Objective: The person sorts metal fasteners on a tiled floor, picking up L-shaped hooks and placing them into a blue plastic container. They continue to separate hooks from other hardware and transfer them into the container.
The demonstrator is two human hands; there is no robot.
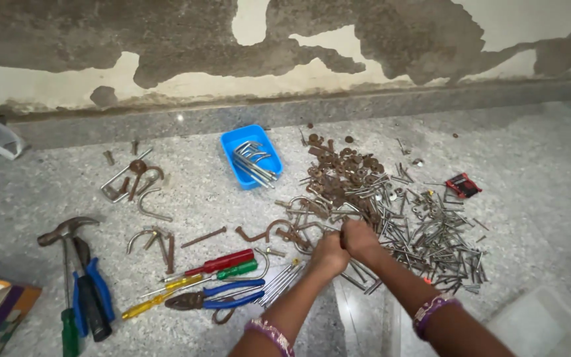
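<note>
My left hand (pixel 329 255) and my right hand (pixel 360 239) are pressed together, both with fingers closed, at the near edge of a heap of hardware on the speckled stone floor. They seem to grip a bent metal hook from the heap, but the fingers hide most of it. Curved rusty hooks (pixel 299 228) lie just left of the hands. A spread of steel nails and screws (pixel 431 238) lies to the right. Rusty washers and nuts (pixel 338 168) sit beyond the hands. Each wrist wears a purple bangle.
A blue tray (pixel 232 144) with grey U-bolts stands by the wall ledge. Screwdrivers (pixel 223 263), blue-handled pliers (pixel 223 296), a hammer (pixel 67 231) and loose hooks (pixel 137 180) lie at left. A clear plastic box (pixel 536 324) sits at bottom right, and a small red item (pixel 462 185) beyond the nails.
</note>
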